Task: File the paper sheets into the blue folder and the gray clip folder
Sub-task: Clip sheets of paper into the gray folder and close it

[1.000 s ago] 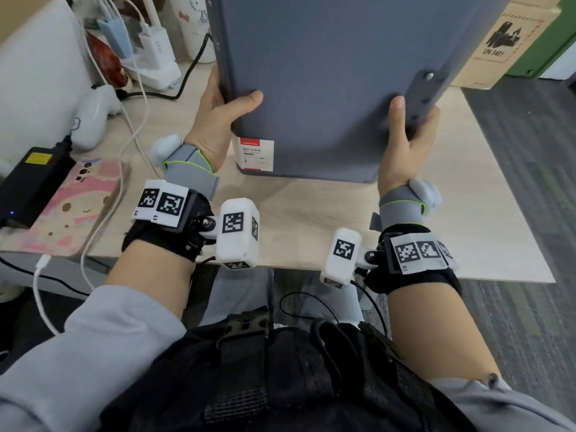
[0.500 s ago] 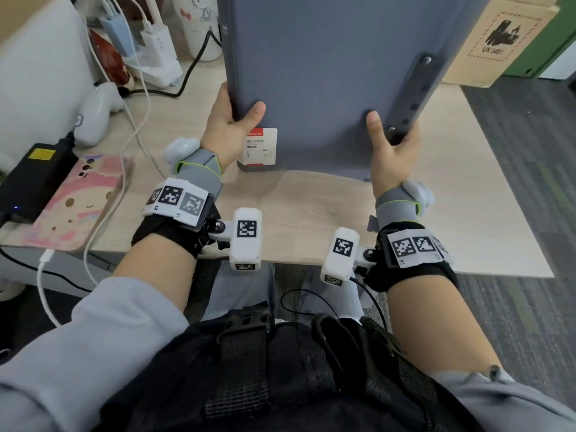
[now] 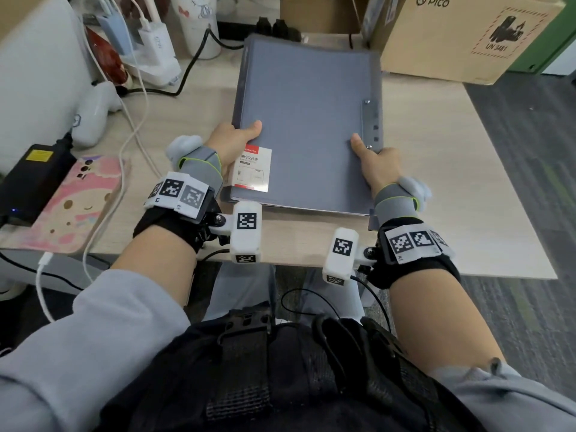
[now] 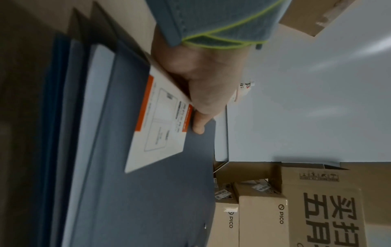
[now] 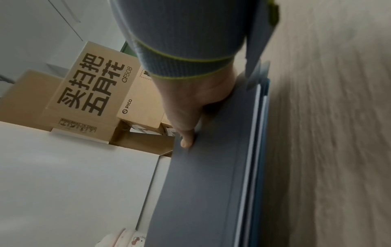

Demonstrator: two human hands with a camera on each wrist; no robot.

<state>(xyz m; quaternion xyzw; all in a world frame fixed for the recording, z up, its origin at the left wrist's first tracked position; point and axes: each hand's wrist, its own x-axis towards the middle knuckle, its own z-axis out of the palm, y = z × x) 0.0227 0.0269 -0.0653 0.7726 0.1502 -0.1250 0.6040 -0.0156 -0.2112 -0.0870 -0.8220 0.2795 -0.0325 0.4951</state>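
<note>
Gray clip folder (image 3: 307,126) closed, lying flat on the table (image 3: 442,182) at centre, near edge close to the table's front edge; white product label (image 3: 253,168) at its near-left corner, clip bar (image 3: 371,124) along the right side. Left hand (image 3: 230,141) clamped on the near-left edge, thumb on the cover, fingers out of sight beneath. Right hand (image 3: 378,165) clamped likewise on the near-right corner beside the clip bar. Wrist views show white sheet edges (image 5: 253,150) between the covers and a blue edge, presumably the blue folder (image 4: 55,117), stacked underneath; contents of that one not visible. Step judged: setting down the filled stack, filing apparently near its end. Next move calls for sliding the fingers out from under without dragging the stack, then a check that no sheet edges stick out. Cardboard box (image 3: 461,35) behind right, chargers and cables (image 3: 156,51) behind left, pink phone (image 3: 74,207) at left.
</note>
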